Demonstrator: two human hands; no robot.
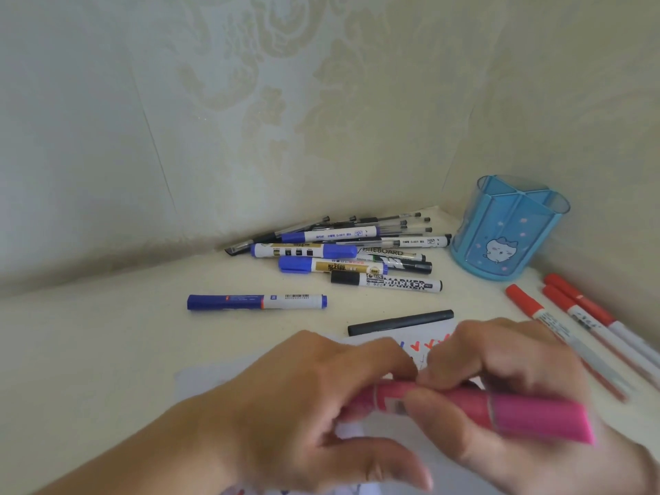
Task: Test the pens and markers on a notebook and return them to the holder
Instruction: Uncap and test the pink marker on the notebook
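A pink marker [518, 414] lies crosswise in both my hands, low in the head view. My left hand [303, 398] grips its left end and my right hand [500, 362] pinches its middle, with the cap end sticking out to the right. Under my hands lies the white notebook page [434, 334], with red and blue test marks showing between my fingers. A black pen [400, 322] rests at the page's far edge. The blue translucent holder [507, 230] stands in the back right corner, and I see nothing in it.
A pile of several markers and pens [343, 251] lies against the wall behind the notebook. One blue marker [257, 301] lies apart to the left. Three red-capped pens [578, 326] lie at the right beside the holder. Walls close off the back and right.
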